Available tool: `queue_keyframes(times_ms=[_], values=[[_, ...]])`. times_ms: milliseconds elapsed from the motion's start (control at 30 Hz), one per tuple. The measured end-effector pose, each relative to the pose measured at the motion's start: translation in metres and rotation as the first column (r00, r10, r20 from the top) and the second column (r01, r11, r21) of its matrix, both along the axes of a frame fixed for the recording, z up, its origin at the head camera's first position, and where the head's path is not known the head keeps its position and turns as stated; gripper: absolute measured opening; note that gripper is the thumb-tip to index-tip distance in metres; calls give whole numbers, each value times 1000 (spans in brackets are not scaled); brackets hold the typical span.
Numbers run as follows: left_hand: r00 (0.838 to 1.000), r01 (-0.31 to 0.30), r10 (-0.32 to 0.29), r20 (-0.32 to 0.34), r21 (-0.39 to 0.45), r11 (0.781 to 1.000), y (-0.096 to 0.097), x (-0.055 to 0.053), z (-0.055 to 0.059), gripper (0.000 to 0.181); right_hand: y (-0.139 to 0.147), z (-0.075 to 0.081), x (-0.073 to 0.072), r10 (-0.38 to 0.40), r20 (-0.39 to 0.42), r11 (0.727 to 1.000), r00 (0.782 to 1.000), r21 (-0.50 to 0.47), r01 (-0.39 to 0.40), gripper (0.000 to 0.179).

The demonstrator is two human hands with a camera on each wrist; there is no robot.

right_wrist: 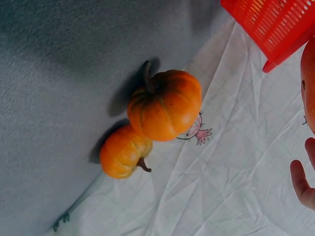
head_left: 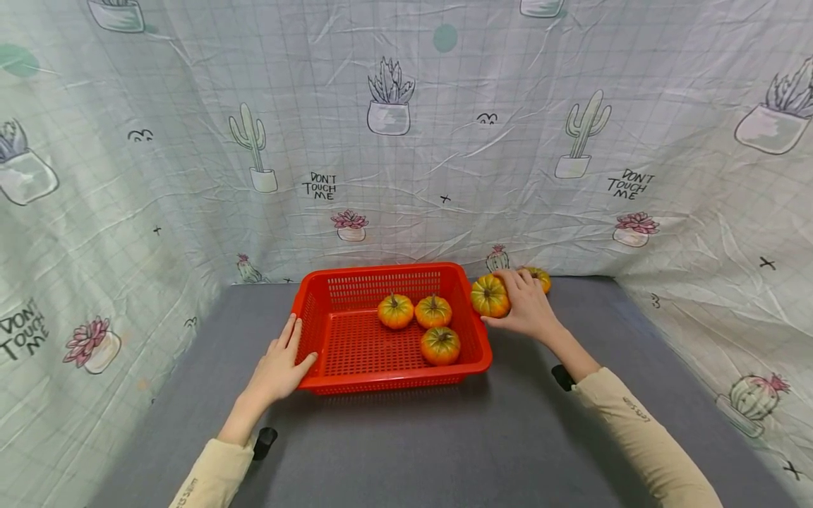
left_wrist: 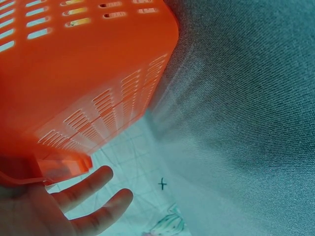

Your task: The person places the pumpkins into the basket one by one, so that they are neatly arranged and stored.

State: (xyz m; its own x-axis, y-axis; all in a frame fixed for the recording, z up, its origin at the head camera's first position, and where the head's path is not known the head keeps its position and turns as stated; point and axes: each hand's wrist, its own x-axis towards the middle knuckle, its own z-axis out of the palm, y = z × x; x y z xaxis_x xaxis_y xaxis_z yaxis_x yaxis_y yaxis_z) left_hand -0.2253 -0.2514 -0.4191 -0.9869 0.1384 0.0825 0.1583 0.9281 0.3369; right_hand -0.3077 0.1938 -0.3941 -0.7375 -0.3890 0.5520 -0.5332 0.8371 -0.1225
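Note:
A red slotted plastic basket (head_left: pixel 387 382) sits on the table with 3 small orange-green pumpkins inside, one of them a pumpkin (head_left: pixel 441 346) near the front right. On its left rim rests my left hand (head_left: pixel 279 363), fingers extended along the edge and thumb spread inward; the left wrist view shows two straight fingers (left_wrist: pixel 106 211) past the basket wall. My right hand (head_left: pixel 526 307) grips another pumpkin (head_left: pixel 490 296) at the basket's right rim; whether it touches the rim I cannot tell. Only the edge of this held pumpkin (right_wrist: pixel 309 88) appears in the right wrist view.
Beyond my right hand two more pumpkins, a larger pumpkin (right_wrist: pixel 167 105) and a smaller pumpkin (right_wrist: pixel 123 151), lie by the table's back edge; the head view shows part of one pumpkin (head_left: pixel 540 279). A printed cloth (head_left: pixel 419 162) hangs behind the grey table (head_left: pixel 406 451).

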Motion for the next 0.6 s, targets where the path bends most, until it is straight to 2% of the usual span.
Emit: queue_keyframes(times_ms=[300,600], values=[[1000,-6,6,16,10,1000,1,0,-2,74,-8,5,5,9,17,1000,1000,22,-9,87],[1000,-7,7,11,16,1000,0,0,-1,74,-21,15,11,17,25,999,1000,46,-18,80]])
